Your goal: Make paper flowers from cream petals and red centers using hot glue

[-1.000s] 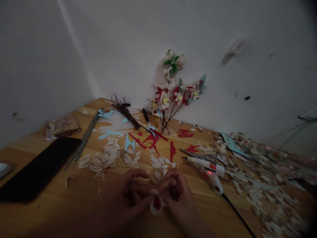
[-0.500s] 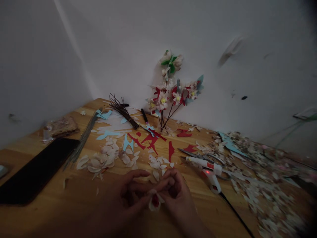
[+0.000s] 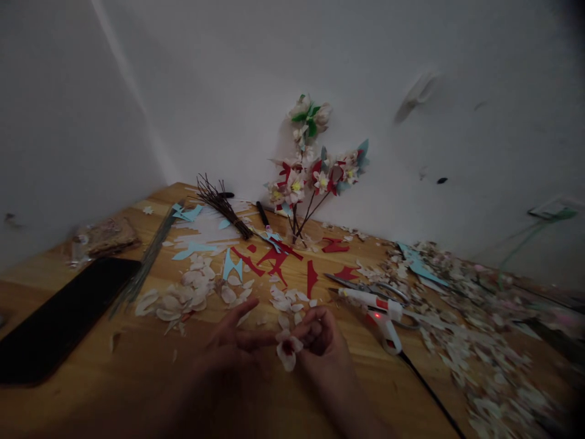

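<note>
Pinching a small white flower with a red centre (image 3: 288,348) between thumb and fingers of the right hand (image 3: 325,350), above the wooden bench (image 3: 388,396). Holding the left hand (image 3: 232,344) loosely open, with index finger raised and another finger reaching to the flower's edge, too dim to tell whether touching. Seen half a second earlier with left thumb closer in and petals less spread toward the camera. Positioned between both hands, at the right fingertips, near loose white petals (image 3: 283,299) and left of a glue gun (image 3: 388,308).
</note>
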Motion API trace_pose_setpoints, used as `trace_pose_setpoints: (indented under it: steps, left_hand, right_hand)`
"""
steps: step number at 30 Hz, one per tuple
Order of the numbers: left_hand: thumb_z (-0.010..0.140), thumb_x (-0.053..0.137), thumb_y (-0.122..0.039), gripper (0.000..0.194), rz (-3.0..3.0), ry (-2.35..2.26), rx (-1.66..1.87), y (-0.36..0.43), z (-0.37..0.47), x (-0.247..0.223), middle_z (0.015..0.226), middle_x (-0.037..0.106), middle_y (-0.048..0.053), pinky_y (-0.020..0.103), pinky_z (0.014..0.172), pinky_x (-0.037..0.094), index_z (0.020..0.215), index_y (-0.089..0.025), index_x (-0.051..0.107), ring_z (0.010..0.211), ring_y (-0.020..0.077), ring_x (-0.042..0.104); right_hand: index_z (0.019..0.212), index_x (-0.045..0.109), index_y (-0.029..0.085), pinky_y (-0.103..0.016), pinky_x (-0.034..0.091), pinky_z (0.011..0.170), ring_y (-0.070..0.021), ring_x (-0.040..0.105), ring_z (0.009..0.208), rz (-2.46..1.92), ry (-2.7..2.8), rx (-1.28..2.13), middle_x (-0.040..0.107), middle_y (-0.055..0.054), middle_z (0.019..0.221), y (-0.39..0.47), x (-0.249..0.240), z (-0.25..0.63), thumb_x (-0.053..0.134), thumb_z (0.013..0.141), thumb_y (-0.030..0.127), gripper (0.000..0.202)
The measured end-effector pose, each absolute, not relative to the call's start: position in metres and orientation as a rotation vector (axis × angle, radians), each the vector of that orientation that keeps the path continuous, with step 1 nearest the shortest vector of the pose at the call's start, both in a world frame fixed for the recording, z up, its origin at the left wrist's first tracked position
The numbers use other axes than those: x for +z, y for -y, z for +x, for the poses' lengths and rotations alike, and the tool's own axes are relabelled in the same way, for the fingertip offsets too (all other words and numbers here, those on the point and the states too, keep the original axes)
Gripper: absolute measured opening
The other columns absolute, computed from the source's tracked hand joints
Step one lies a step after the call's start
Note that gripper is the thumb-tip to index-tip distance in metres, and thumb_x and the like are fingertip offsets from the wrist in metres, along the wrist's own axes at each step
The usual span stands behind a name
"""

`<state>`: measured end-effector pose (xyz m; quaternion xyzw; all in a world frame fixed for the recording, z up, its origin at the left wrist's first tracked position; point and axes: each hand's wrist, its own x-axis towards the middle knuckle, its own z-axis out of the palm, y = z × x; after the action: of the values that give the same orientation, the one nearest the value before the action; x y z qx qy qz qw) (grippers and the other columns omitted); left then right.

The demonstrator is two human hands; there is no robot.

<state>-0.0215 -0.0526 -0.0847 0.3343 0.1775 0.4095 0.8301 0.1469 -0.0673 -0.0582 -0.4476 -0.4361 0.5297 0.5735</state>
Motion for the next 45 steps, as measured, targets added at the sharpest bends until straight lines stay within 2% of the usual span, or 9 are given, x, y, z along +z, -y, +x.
trace_pose_setpoints:
  steps: [7, 15, 18, 20, 25, 29, 32, 39, 45]
  left_hand:
    - [0.058, 0.065, -0.004, 0.078, 0.791, -0.256, 0.996, 0.053, -0.017, -0.091, 0.112, 0.069, 0.005, 0.019, 0.050, 0.050, 0.125, -0.033, 0.036, 0.059, 0.0139, 0.070]
    - [0.066, 0.073, -0.021, 0.069, 0.934, -0.342, 1.191, 0.070, -0.005, -0.086, 0.089, 0.073, 0.002, 0.014, 0.044, 0.045, 0.126, -0.034, 0.041, 0.054, 0.0109, 0.064]
    - [0.071, 0.071, -0.020, 0.073, 0.952, -0.386, 1.116, 0.070, -0.010, -0.080, 0.095, 0.073, 0.004, 0.016, 0.049, 0.048, 0.131, -0.035, 0.033, 0.063, 0.0136, 0.067]
    - [0.072, 0.070, -0.017, 0.079, 0.952, -0.383, 1.067, 0.069, -0.014, -0.078, 0.099, 0.072, 0.005, 0.017, 0.049, 0.049, 0.135, -0.035, 0.025, 0.060, 0.0123, 0.067]
    - [0.070, 0.073, -0.017, 0.092, 0.868, -0.312, 0.983, 0.066, -0.015, -0.081, 0.116, 0.066, 0.008, 0.017, 0.049, 0.052, 0.138, -0.039, 0.015, 0.056, 0.0101, 0.068]
    - [0.068, 0.074, -0.015, 0.085, 0.837, -0.281, 0.999, 0.065, -0.013, -0.083, 0.127, 0.056, 0.005, 0.023, 0.051, 0.057, 0.132, -0.045, 0.028, 0.058, 0.0116, 0.070]
    - [0.068, 0.074, -0.015, 0.079, 0.853, -0.306, 1.022, 0.064, -0.015, -0.082, 0.124, 0.058, 0.005, 0.021, 0.049, 0.057, 0.130, -0.043, 0.033, 0.056, 0.0102, 0.068]
    - [0.074, 0.066, -0.016, 0.078, 0.907, -0.364, 1.013, 0.069, -0.017, -0.072, 0.123, 0.061, 0.011, 0.021, 0.046, 0.055, 0.134, -0.038, 0.022, 0.052, 0.0119, 0.069]
    - [0.073, 0.068, -0.019, 0.080, 0.940, -0.456, 1.063, 0.077, -0.014, -0.070, 0.124, 0.061, 0.011, 0.016, 0.046, 0.051, 0.135, -0.037, 0.021, 0.049, 0.0061, 0.064]
  right_hand:
    - [0.068, 0.042, 0.023, -0.014, 0.044, 0.045, -0.0067, 0.055, 0.045, -0.996, 1.006, 1.305, 0.061, 0.011, 0.051, 0.068, -0.058, 0.145, 0.084, 0.049, 0.016, 0.046]
    - [0.070, 0.043, 0.023, -0.014, 0.042, 0.042, -0.0059, 0.054, 0.040, -0.883, 0.947, 1.577, 0.062, 0.011, 0.049, 0.063, -0.074, 0.148, 0.085, 0.042, 0.007, 0.053]
    - [0.066, 0.042, 0.022, -0.012, 0.038, 0.040, -0.0044, 0.049, 0.037, -0.858, 0.890, 1.605, 0.058, 0.012, 0.046, 0.062, -0.075, 0.148, 0.085, 0.039, 0.007, 0.053]
    - [0.065, 0.042, 0.022, -0.013, 0.037, 0.039, -0.0043, 0.048, 0.038, -0.852, 0.860, 1.624, 0.057, 0.012, 0.048, 0.063, -0.070, 0.147, 0.085, 0.042, 0.011, 0.050]
    - [0.064, 0.046, 0.021, -0.017, 0.044, 0.044, -0.0069, 0.051, 0.044, -0.849, 0.797, 1.706, 0.062, 0.008, 0.055, 0.064, -0.060, 0.149, 0.082, 0.044, 0.010, 0.043]
    - [0.062, 0.046, 0.022, -0.017, 0.042, 0.039, -0.0073, 0.051, 0.039, -0.826, 0.767, 1.689, 0.062, 0.008, 0.051, 0.059, -0.068, 0.151, 0.082, 0.037, 0.007, 0.046]
    - [0.062, 0.045, 0.022, -0.016, 0.041, 0.036, -0.0080, 0.051, 0.037, -0.823, 0.775, 1.658, 0.062, 0.009, 0.049, 0.057, -0.075, 0.151, 0.082, 0.037, 0.008, 0.047]
    - [0.063, 0.040, 0.023, -0.015, 0.043, 0.042, -0.0074, 0.054, 0.042, -0.942, 0.858, 1.414, 0.063, 0.010, 0.051, 0.052, -0.078, 0.155, 0.080, 0.038, 0.005, 0.051]
    - [0.065, 0.035, 0.024, -0.013, 0.038, 0.040, -0.0058, 0.051, 0.038, -0.989, 0.897, 1.287, 0.059, 0.014, 0.045, 0.058, -0.069, 0.152, 0.073, 0.046, 0.001, 0.048]
